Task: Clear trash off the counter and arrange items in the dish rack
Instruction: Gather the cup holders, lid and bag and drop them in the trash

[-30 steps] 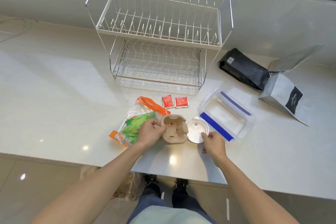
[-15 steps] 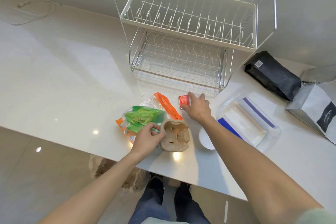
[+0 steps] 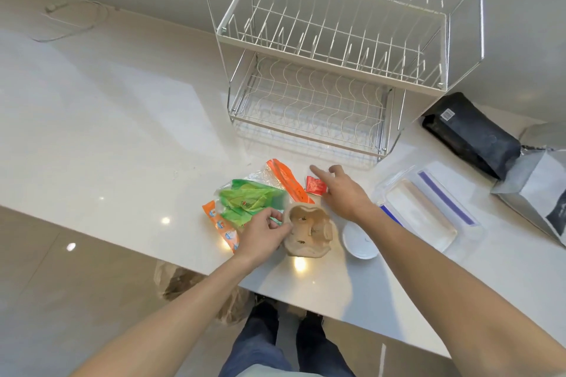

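Note:
A brown cardboard cup carrier (image 3: 309, 234) sits near the counter's front edge, and my left hand (image 3: 263, 232) pinches its left rim. Left of it lies a green and orange plastic wrapper (image 3: 245, 200). My right hand (image 3: 341, 190) lies flat over the red sauce packets (image 3: 315, 185), fingers spread; one packet shows, any other is hidden under the hand. A white round lid (image 3: 358, 242) rests right of the carrier. Beyond it is a clear food container with a blue-striped lid (image 3: 428, 208). The two-tier wire dish rack (image 3: 330, 70) stands behind, with nothing in it.
A black bag (image 3: 468, 131) and a silver-white pouch (image 3: 539, 196) lie at the right. A thin cable (image 3: 70, 18) lies at the far left by the wall. A brown paper bag (image 3: 190, 285) stands on the floor below the counter edge.
My right hand left the white lid and reached forward over the red packets. The left hand stayed on the cup carrier. The view shifted left and closer.

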